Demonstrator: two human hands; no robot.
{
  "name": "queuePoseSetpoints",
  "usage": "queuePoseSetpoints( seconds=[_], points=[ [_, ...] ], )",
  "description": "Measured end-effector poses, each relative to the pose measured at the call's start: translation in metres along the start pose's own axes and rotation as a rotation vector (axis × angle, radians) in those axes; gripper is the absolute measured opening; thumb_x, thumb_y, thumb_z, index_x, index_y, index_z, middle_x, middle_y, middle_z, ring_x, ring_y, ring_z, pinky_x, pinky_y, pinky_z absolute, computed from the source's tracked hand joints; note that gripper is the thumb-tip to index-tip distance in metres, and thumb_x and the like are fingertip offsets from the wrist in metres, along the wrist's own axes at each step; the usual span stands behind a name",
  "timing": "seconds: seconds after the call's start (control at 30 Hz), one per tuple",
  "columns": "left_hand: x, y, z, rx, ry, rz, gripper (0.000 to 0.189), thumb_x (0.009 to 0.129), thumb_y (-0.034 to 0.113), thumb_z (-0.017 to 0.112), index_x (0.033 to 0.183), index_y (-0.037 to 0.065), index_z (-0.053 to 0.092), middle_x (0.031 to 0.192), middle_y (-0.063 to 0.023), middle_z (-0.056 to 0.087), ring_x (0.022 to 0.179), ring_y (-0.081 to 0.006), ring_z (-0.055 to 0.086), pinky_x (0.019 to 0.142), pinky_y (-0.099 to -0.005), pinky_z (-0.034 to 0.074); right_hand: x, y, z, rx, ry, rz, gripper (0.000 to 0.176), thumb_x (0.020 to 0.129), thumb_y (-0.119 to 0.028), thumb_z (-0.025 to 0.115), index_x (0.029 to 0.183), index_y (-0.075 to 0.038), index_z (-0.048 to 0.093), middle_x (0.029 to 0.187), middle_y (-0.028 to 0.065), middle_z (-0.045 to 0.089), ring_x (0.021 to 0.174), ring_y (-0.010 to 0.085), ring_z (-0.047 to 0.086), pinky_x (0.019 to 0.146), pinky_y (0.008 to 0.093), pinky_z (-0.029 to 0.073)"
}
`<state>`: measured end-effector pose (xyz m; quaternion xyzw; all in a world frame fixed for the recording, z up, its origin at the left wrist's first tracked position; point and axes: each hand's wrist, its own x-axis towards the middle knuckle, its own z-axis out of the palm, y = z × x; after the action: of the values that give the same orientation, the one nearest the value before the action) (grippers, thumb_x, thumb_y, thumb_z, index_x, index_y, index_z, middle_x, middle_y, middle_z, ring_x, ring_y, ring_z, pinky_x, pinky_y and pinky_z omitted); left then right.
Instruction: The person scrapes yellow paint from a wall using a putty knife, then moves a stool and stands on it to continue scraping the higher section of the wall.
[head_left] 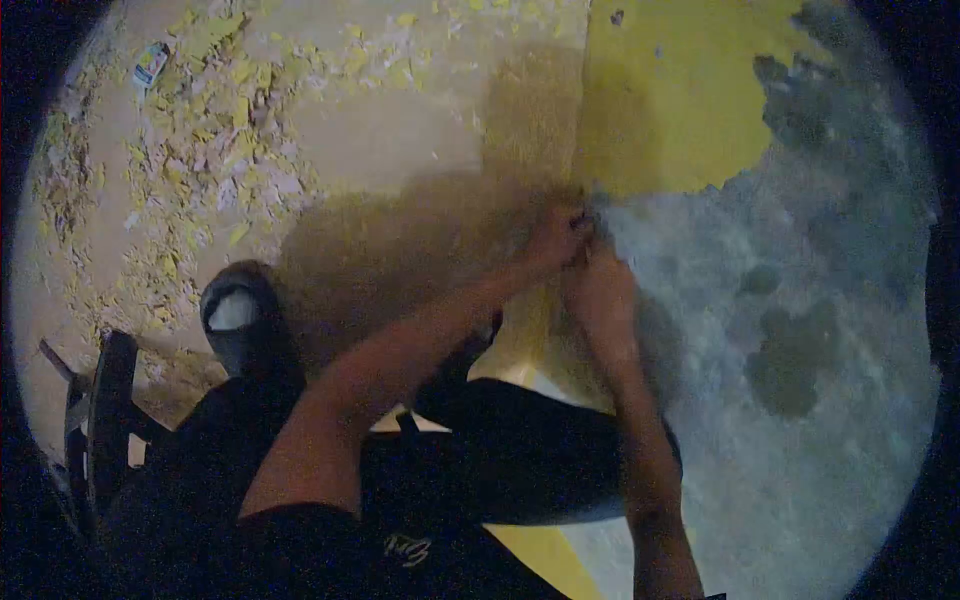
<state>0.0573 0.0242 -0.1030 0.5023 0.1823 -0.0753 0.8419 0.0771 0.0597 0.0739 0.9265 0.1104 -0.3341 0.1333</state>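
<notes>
My left hand (560, 240) and my right hand (602, 292) are close together, low against the wall where it meets the floor. The fingers of both are closed around a small dark thing (590, 217), mostly hidden by them; I cannot tell what it is. Just beyond the fingertips is the ragged lower edge of the yellow paint (690, 110). Below and right of that edge the wall shows a bare, patchy grey-blue surface (720, 300).
Yellow and pale paint flakes (240, 150) litter the floor (390, 130) at left. Among them lies a small blue-and-white packet (152, 64). My shoe (243, 310) is on the floor, and a dark chair-like frame (108, 410) stands at far left. My knee (540, 450) is close to the wall.
</notes>
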Motion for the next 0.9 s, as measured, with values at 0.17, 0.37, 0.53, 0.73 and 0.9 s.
queuePoseSetpoints(
  seconds=[0.17, 0.37, 0.53, 0.73, 0.9],
  points=[
    [-0.015, 0.058, -0.022, -0.024, 0.02, 0.037, 0.022, 0.087, 0.015, 0.056, 0.092, -0.005, 0.06, 0.079, -0.0175, 0.066, 0.071, -0.0257, 0.062, 0.069, -0.0409, 0.049, -0.005, -0.009, -0.013, 0.086, 0.054, 0.076, 0.022, 0.088, -0.015, 0.051, 0.1, 0.002, 0.06, 0.086, 0.0286, 0.064, 0.083, 0.0488, 0.061, 0.073, 0.0561, 0.048],
    [-0.002, 0.036, -0.028, -0.206, -0.191, -0.205, 0.022, 0.086, 0.014, 0.054, 0.094, -0.005, 0.062, 0.081, -0.0171, 0.067, 0.073, -0.0261, 0.063, 0.07, -0.0417, 0.05, 0.009, 0.019, 0.009, -0.095, 0.005, -0.074, 0.02, 0.087, -0.015, 0.053, 0.096, 0.001, 0.06, 0.087, 0.0279, 0.064, 0.082, 0.0478, 0.061, 0.074, 0.0541, 0.05],
    [-0.007, 0.05, -0.017, -0.002, 0.228, 0.003, 0.024, 0.087, 0.017, 0.053, 0.093, -0.005, 0.062, 0.08, -0.0174, 0.066, 0.072, -0.024, 0.062, 0.068, -0.042, 0.049, 0.003, 0.004, 0.008, -0.044, -0.006, 0.021, 0.017, 0.084, -0.012, 0.054, 0.093, 0.001, 0.06, 0.085, 0.0278, 0.064, 0.08, 0.0471, 0.062, 0.073, 0.054, 0.05],
    [-0.003, 0.034, -0.029, -0.009, -0.069, -0.054, 0.025, 0.086, 0.02, 0.054, 0.094, -0.004, 0.061, 0.081, -0.0185, 0.064, 0.074, -0.0289, 0.061, 0.072, -0.0421, 0.047, 0.008, 0.0, 0.007, 0.008, 0.032, -0.003, 0.017, 0.085, -0.012, 0.054, 0.094, 0.001, 0.06, 0.083, 0.0266, 0.063, 0.077, 0.047, 0.061, 0.072, 0.0542, 0.049],
    [0.016, 0.015, -0.016, 0.082, 0.056, 0.248, 0.026, 0.087, 0.022, 0.056, 0.091, -0.003, 0.06, 0.077, -0.018, 0.063, 0.07, -0.0276, 0.059, 0.07, -0.0416, 0.047, 0.014, 0.007, -0.004, 0.085, 0.148, -0.045, 0.018, 0.086, -0.012, 0.052, 0.091, 0.002, 0.062, 0.086, 0.0265, 0.063, 0.079, 0.0466, 0.062, 0.072, 0.0543, 0.049]
  ],
)
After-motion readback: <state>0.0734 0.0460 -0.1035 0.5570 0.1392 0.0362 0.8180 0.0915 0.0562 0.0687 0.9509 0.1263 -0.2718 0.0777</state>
